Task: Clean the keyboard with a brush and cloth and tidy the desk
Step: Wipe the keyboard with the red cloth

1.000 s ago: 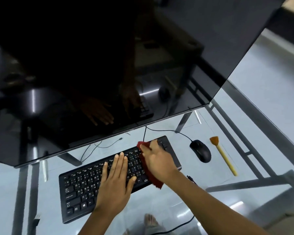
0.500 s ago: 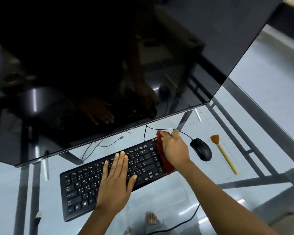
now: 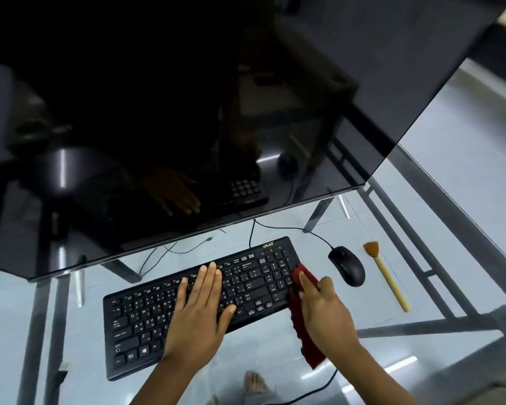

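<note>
Pressing flat left hand on acer-branded keyboard, right hand gripping red cloth at its end

I count one keyboard, one mouse, one brush, one red cloth and one monitor on the single glass surface. Two hands show: one left hand, one right hand. I can't count the thin cables for certain.
</note>
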